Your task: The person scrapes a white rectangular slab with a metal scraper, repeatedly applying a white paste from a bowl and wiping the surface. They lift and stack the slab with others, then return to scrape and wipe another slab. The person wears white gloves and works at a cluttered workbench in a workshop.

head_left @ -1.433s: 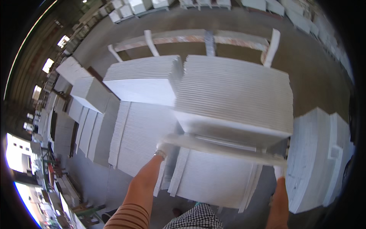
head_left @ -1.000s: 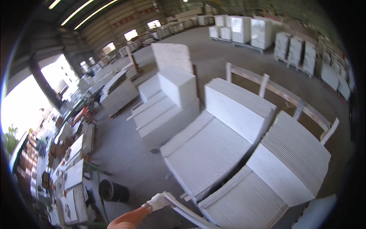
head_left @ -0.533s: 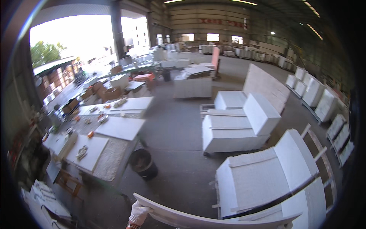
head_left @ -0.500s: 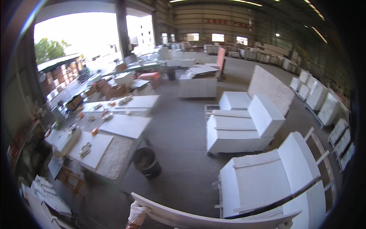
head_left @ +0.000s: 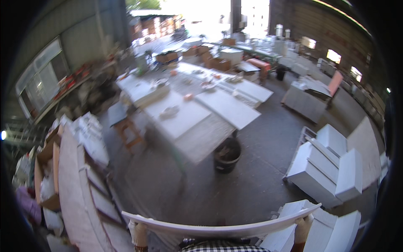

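Note:
A long white flat panel (head_left: 218, 231) spans the lower part of the head view, close in front of my body. It looks bowed, and the lens bends straight edges here. My left hand (head_left: 137, 234), in a pale glove, is closed on the panel's left end. At the opposite end my right hand (head_left: 303, 229), gloved too, grips the panel from below and behind. The fingers of both hands are partly hidden by it. Ahead stands a worktable with large white panels (head_left: 228, 105) lying on it, some jutting past its edge.
A black bucket (head_left: 227, 156) stands on the floor by the table's near corner. Left of the table is a wooden stool (head_left: 127, 133). Leaning boards (head_left: 74, 180) and a cardboard box (head_left: 49, 168) line the left side. Stacked white blocks (head_left: 312, 168) sit on the right.
My view has swung left, so the table and bucket appear farther right. The panel now lies more level across the front, and my right hand shows more plainly at its end.

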Demonstrator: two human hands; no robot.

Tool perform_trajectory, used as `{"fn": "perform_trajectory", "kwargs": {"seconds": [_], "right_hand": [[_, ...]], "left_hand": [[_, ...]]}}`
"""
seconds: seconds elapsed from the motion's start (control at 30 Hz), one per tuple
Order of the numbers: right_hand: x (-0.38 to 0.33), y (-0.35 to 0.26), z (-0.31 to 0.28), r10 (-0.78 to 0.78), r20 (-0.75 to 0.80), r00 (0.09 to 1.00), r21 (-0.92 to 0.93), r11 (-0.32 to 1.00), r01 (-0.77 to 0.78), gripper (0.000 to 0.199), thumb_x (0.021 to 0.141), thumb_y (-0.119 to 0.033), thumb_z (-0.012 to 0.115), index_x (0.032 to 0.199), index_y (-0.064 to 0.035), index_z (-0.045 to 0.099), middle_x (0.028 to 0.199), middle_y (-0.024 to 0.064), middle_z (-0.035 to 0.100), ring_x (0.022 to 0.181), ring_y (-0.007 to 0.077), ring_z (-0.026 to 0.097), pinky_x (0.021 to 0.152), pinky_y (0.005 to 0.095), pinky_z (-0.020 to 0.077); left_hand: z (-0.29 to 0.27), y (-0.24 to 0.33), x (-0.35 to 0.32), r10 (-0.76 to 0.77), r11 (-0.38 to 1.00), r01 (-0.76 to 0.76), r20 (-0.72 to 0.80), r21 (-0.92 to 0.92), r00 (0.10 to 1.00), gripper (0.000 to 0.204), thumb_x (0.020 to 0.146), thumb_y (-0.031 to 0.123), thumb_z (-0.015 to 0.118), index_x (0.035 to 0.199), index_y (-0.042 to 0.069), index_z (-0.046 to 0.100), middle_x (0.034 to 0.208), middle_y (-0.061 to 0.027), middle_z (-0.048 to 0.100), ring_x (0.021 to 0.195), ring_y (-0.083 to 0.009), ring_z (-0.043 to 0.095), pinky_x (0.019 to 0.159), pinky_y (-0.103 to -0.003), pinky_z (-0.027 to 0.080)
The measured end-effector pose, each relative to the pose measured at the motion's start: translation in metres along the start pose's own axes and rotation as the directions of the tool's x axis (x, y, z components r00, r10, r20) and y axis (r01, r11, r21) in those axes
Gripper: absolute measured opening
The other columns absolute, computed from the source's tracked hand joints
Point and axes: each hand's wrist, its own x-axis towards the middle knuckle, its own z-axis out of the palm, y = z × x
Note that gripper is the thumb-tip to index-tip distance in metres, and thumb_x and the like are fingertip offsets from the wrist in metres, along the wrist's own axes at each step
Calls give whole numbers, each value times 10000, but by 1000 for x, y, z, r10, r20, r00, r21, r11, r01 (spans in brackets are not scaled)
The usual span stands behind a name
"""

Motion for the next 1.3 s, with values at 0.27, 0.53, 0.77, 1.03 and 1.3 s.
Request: {"fn": "perform_trajectory", "kwargs": {"seconds": [0.27, 0.53, 0.77, 1.03, 1.3], "right_hand": [[109, -5, 117, -36, 317, 948, 11, 999, 34, 261, 883, -191, 749, 752, -46, 577, 646, 21, 569, 615, 112, 581, 624, 301, 538], [203, 13, 215, 10, 465, 885, 22, 999, -23, 359, 844, -314, 835, 805, -65, 580, 702, -8, 545, 648, 105, 573, 651, 308, 557], [241, 2, 331, -28, 614, 789, 159, 983, -89, 379, 844, -363, 801, 833, -56, 579, 729, -3, 550, 659, 112, 584, 655, 322, 569], [247, -20, 481, -187, 641, 745, 336, 940, -53, 364, 798, -311, 836, 808, -53, 579, 717, -6, 575, 653, 88, 554, 604, 272, 477], [213, -72, 643, -89, 594, 800, 224, 973, -58, 374, 719, -219, 669, 985, 37, 611, 844, 4, 564, 755, 104, 494, 675, 266, 437]], "left_hand": [[-12, 15, -20, 276, 875, -173, -173, 453, 945, 228, 872, 68, 759, 756, 21, 568, 752, -56, 538, 676, -183, 541, 625, -363, 454], [22, 21, 13, 127, 914, 80, -468, 398, 874, 200, 856, 153, 767, 756, 70, 615, 720, 16, 602, 690, -89, 531, 650, -314, 447], [17, 21, 40, 132, 902, 147, -584, 405, 801, 179, 853, 88, 758, 744, 76, 616, 714, 29, 565, 702, -88, 506, 662, -313, 429], [-29, -6, 140, 77, 988, 31, -657, 151, 750, 261, 895, 231, 649, 719, 47, 590, 689, -18, 567, 665, -131, 523, 618, -340, 448], [-131, 27, 310, -140, 959, 266, -656, 97, 742, 354, 800, 207, 610, 1011, -71, 671, 876, -30, 654, 787, -135, 572, 715, -305, 478]]}}
